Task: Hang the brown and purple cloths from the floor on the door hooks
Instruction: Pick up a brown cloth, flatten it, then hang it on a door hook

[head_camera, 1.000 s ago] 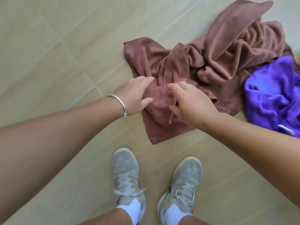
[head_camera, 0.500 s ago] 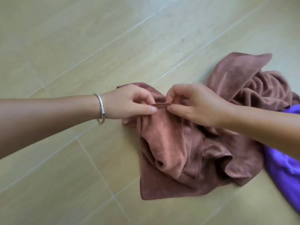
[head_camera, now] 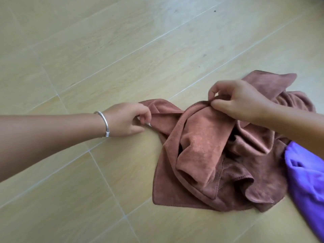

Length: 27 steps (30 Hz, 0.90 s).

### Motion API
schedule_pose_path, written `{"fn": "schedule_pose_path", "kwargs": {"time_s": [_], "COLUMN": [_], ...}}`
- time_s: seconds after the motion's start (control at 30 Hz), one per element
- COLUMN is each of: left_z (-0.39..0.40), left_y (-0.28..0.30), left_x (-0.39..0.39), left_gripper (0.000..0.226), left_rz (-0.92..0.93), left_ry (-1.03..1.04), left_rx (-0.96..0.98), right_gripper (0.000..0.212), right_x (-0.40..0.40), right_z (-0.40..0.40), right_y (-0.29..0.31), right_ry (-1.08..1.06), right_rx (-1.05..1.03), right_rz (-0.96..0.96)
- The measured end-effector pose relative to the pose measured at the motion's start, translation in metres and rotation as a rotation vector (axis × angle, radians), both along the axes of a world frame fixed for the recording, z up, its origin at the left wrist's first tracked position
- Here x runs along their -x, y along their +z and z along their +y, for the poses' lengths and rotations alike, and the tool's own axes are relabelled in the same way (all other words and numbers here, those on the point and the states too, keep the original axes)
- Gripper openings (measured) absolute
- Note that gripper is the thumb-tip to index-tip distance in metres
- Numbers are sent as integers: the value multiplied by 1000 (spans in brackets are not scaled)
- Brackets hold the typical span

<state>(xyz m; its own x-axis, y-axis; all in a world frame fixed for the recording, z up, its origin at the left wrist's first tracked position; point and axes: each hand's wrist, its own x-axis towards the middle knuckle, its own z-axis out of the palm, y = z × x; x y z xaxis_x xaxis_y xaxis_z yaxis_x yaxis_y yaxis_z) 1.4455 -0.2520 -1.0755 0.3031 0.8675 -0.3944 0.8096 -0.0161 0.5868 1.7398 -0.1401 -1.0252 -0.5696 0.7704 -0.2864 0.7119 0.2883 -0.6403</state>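
The brown cloth [head_camera: 206,148] lies crumpled on the tiled floor at centre right, partly lifted along its top edge. My left hand [head_camera: 128,119], with a silver bracelet on the wrist, pinches the cloth's left corner near a small white tag. My right hand [head_camera: 235,100] pinches the same top edge further right, thumb against forefinger. The purple cloth [head_camera: 308,179] lies at the right edge of the view, touching the brown one and partly cut off by the frame. No door or hooks are in view.
Beige wood-look floor tiles [head_camera: 87,50] with pale grout lines fill the rest of the view. Nothing else lies on the floor around the cloths.
My hands have moved apart along the brown cloth's edge, the left one sliding out to the corner. The view has tilted forward, so my shoes are out of sight.
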Motion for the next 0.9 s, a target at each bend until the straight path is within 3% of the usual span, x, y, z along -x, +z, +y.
{"fn": "schedule_pose_path", "kwargs": {"time_s": [0.1, 0.17, 0.23, 0.3, 0.37, 0.43, 0.5, 0.6, 0.67, 0.8, 0.9], "left_z": [6, 10, 13, 14, 15, 18, 22, 29, 33, 38, 38], "left_y": [-5, -10, -15, -16, -17, -10, 0, 13, 20, 27, 23], "left_x": [2, 6, 13, 15, 12, 6, -1, -17, -27, -39, -46], "left_gripper": [43, 50, 37, 17, 10, 9, 12, 11, 12, 22, 20], "left_rz": [18, 132, 299, 336, 216, -35, -265, -424, -542, -665, -669], "left_ry": [49, 54, 36, 59, 105, 248, 376, 427, 485, 552, 511], "left_rx": [-189, -212, -202, -224, -220, -139, -56, -95, -101, -43, -12], "right_gripper": [9, 35, 48, 41, 29, 12, 19, 48, 56, 46, 33], "right_x": [-4, -4, 1, 10, 20, 31, 44, 67, 80, 79, 63], "right_z": [2, 5, 7, 5, 3, 0, -4, -11, -15, -14, -12], "right_y": [-2, -1, 1, 0, -6, -9, -8, -2, 2, 3, 6], "right_ry": [34, 55, 65, 98, 127, 88, 32, 34, 35, 12, -24], "right_rx": [63, 174, 307, 372, 292, 87, -21, 117, 254, 296, 467], "right_rz": [-66, -118, -137, -146, -182, -145, -6, 134, 187, 203, 262]}}
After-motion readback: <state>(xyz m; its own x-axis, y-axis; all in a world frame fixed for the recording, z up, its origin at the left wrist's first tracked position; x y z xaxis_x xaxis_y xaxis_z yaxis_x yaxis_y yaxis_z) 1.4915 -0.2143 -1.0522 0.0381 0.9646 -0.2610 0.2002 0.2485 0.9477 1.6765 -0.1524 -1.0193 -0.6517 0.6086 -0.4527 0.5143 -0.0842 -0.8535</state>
